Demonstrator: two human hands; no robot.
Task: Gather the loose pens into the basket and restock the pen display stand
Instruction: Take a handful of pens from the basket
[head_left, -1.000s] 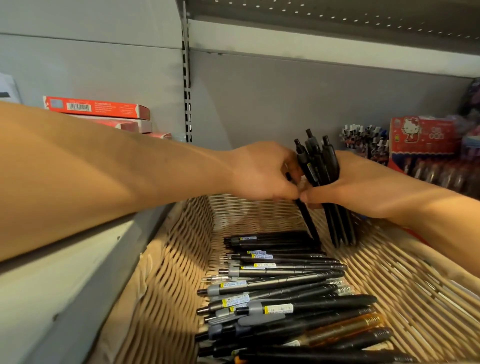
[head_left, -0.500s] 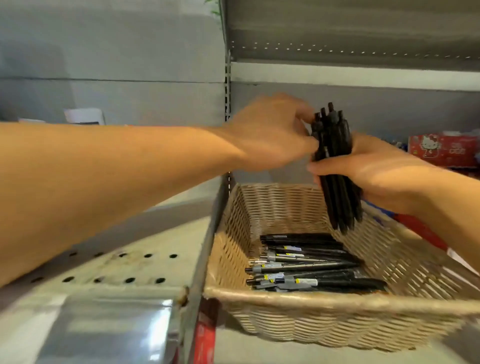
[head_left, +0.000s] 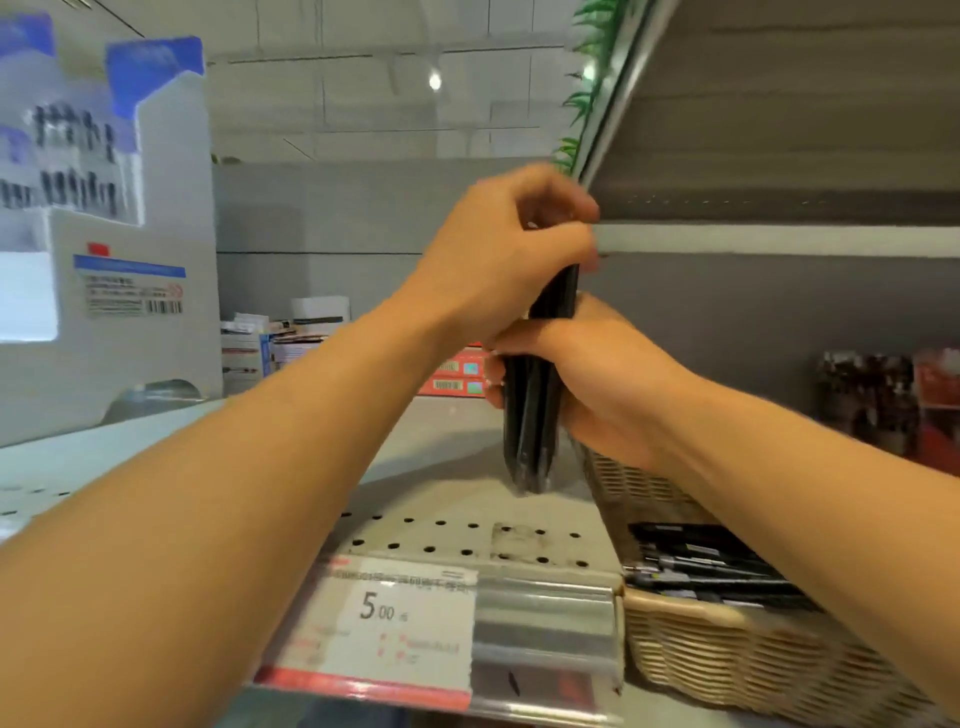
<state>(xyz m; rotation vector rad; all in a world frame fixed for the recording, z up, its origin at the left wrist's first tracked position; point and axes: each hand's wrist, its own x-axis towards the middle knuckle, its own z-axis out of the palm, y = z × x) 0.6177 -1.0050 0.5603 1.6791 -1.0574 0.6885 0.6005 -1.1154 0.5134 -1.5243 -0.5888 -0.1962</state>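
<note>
Both hands hold an upright bundle of black pens: right hand gripping, left hand curled on top. Restocking seems underway; next, carry them to the display stand.

A: Lighting?
B: Bright, even. One ceiling lamp blown out. Soft shadow under the upper shelf.
A: Sharpness?
B: Motion blur all over. Display stand smeared, its print unreadable. Price tag just legible. Wide-angle bend at the edges; forearms look oversized.
</note>
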